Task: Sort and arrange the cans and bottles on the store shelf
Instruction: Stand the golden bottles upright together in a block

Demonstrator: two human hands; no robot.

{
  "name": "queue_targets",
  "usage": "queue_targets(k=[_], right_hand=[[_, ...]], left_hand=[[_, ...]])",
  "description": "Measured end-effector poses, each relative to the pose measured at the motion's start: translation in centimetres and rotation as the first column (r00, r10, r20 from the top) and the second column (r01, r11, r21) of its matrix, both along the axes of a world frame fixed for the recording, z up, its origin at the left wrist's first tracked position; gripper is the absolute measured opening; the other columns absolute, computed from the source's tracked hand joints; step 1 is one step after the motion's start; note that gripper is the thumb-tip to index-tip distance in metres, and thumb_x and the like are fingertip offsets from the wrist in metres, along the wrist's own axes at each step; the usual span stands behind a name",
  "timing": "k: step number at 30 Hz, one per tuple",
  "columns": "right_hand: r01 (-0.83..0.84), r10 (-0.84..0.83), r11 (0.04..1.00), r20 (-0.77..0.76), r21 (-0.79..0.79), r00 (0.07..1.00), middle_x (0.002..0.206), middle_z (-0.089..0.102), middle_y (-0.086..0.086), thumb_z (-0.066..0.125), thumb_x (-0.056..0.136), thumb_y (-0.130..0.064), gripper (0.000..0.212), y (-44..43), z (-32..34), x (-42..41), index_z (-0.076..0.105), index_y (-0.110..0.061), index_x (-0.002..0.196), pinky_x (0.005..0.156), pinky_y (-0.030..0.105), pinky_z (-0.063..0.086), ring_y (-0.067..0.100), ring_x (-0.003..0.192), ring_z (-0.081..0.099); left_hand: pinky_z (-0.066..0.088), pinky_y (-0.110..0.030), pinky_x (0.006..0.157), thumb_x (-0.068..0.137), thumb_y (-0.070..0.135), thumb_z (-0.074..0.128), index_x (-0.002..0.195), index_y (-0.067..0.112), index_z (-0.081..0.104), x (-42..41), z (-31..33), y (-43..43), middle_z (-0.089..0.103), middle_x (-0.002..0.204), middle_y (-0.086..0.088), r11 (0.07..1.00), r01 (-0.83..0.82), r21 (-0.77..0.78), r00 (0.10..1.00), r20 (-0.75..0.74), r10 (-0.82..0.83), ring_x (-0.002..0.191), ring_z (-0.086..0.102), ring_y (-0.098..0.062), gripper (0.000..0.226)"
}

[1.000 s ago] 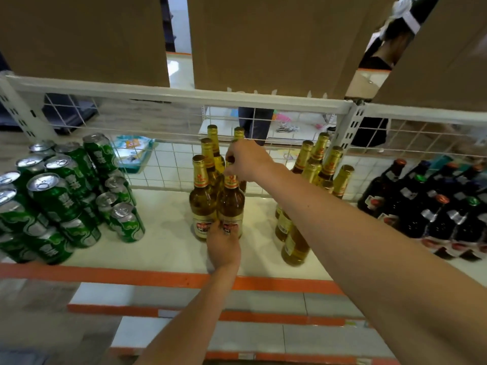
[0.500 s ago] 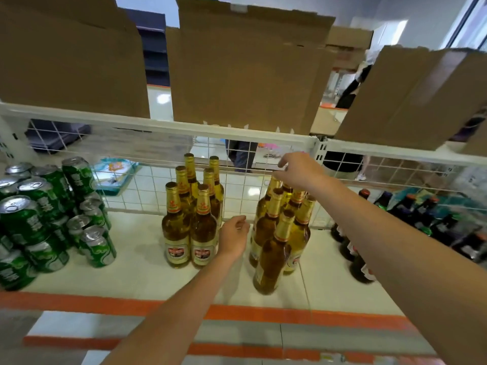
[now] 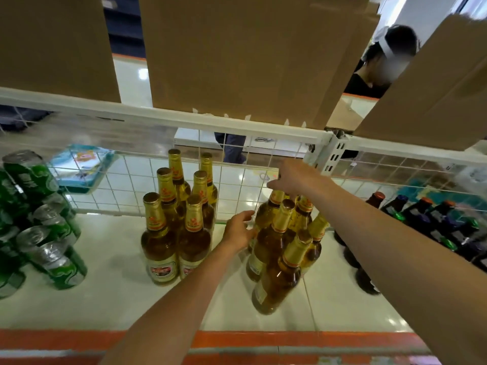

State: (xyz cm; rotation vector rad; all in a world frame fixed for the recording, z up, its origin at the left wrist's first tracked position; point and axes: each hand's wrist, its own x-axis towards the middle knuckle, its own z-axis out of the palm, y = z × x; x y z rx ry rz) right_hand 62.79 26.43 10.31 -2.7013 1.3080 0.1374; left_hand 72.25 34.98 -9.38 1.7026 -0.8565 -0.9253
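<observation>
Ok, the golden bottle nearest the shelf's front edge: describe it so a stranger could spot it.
On the white shelf, right of the neat block of six golden bottles, a looser cluster stands where the left hand and right hand reach. The bottle is that cluster's front one, closest to the orange strip, untouched by either hand.

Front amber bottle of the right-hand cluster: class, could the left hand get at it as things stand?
Probably yes. The left hand is close by, the front amber bottle stands nearest the edge, and only bare shelf lies between them.
</observation>
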Motion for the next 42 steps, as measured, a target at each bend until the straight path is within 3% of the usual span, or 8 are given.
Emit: queue_targets(k=[6, 10, 14, 18, 23, 28, 33, 42], right_hand=[[-0.043, 0.045, 0.991, -0.008, 0.124, 0.999, 0.069, 0.053, -0.001, 0.072, 0.090, -0.025, 0.039, -1.0, 0.3, 1.5, 0.041, -0.022, 0.066, 0.036, 0.014, 0.040, -0.001, 0.036, 0.057], [-0.073, 0.068, 0.985, 0.037, 0.159, 0.997, 0.072, 0.070, 0.005, 0.077, 0.085, -0.022, 0.022, -1.4, 0.5, 2.6, 0.057, -0.012, 0.083, 0.060, 0.028, 0.060, 0.009, 0.054, 0.070], [-0.128, 0.127, 0.985, 0.018, 0.116, 0.992, 0.062, 0.072, 0.000, 0.077, 0.082, -0.026, 0.020, -1.9, 0.6, 4.1, 0.071, -0.007, 0.076, 0.075, 0.035, 0.061, 0.014, 0.063, 0.072], [-0.188, 0.184, 0.977, 0.049, 0.104, 0.982, 0.065, 0.072, -0.001, 0.077, 0.083, -0.024, 0.016, -2.1, 0.4, 5.8, 0.073, -0.008, 0.085, 0.070, 0.029, 0.060, 0.010, 0.060, 0.070], [-0.253, 0.250, 0.963, 0.043, 0.091, 0.967, 0.063, 0.072, -0.002, 0.076, 0.084, -0.021, 0.017, -1.9, -0.2, 7.5, 0.075, -0.007, 0.092, 0.061, 0.024, 0.058, 0.006, 0.055, 0.069], [-0.305, 0.303, 0.951, 0.034, 0.058, 0.952, 0.069, 0.070, -0.001, 0.077, 0.083, -0.015, 0.026, -1.9, -0.4, 8.7, 0.073, -0.008, 0.107, 0.064, 0.025, 0.058, 0.009, 0.062, 0.070], [-0.342, 0.341, 0.938, 0.028, 0.050, 0.940, 0.073, 0.066, -0.003, 0.076, 0.083, -0.011, 0.033, -1.9, 0.1, 9.2, 0.070, -0.013, 0.116, 0.061, 0.023, 0.052, 0.011, 0.069, 0.068], [-0.372, 0.370, 0.927, 0.052, 0.040, 0.928, 0.080, 0.059, -0.004, 0.075, 0.082, -0.005, 0.036, -1.7, -0.8, 10.1, 0.070, -0.014, 0.117, 0.071, 0.029, 0.058, 0.018, 0.081, 0.068]], left_hand=[[0.055, -0.046, 0.093, 0.082, 0.005, 0.077, 0.139, 0.012, 0.052, 0.9, -1.2, -0.4, 0.060, 0.127, -0.010, 0.999, 0.038, -0.013, 0.999, -0.033, -0.039, 0.113, 0.059, -0.029, 0.063], [0.059, -0.038, 0.086, 0.081, 0.007, 0.077, 0.130, 0.013, 0.059, -0.5, -1.8, -0.3, 0.066, 0.121, -0.008, 0.993, -0.106, -0.054, 0.991, -0.084, 0.101, 0.096, 0.069, -0.024, 0.053], [0.052, -0.028, 0.080, 0.082, 0.017, 0.078, 0.126, 0.012, 0.063, -1.2, -1.6, 0.3, 0.066, 0.111, 0.004, 0.950, -0.307, -0.051, 0.951, 0.015, 0.308, 0.094, 0.063, -0.012, 0.047], [0.047, -0.026, 0.073, 0.083, 0.021, 0.077, 0.105, 0.011, 0.071, -1.7, -1.5, 0.6, 0.070, 0.096, 0.001, 0.853, -0.517, -0.070, 0.850, 0.079, 0.521, 0.089, 0.063, -0.016, 0.025], [0.043, -0.025, 0.072, 0.088, 0.020, 0.070, 0.104, 0.012, 0.066, -1.9, -2.2, 0.0, 0.069, 0.094, -0.001, 0.772, -0.633, -0.058, 0.773, 0.008, 0.634, 0.092, 0.065, -0.021, 0.019], [0.053, -0.039, 0.090, 0.093, 0.022, 0.062, 0.125, 0.017, 0.061, -2.7, -3.6, -0.5, 0.066, 0.115, -0.002, 0.776, -0.620, -0.114, 0.771, 0.094, 0.630, 0.108, 0.061, -0.020, 0.032], [0.053, -0.046, 0.094, 0.094, 0.021, 0.061, 0.131, 0.018, 0.057, -2.7, -4.7, -0.6, 0.061, 0.124, -0.002, 0.770, -0.621, -0.147, 0.772, 0.054, 0.633, 0.114, 0.060, -0.021, 0.037], [0.039, -0.034, 0.110, 0.096, 0.003, 0.053, 0.140, 0.004, 0.050, -3.2, -4.2, -0.2, 0.051, 0.142, -0.014, 0.755, -0.633, -0.171, 0.753, 0.089, 0.652, 0.131, 0.049, -0.027, 0.045]])
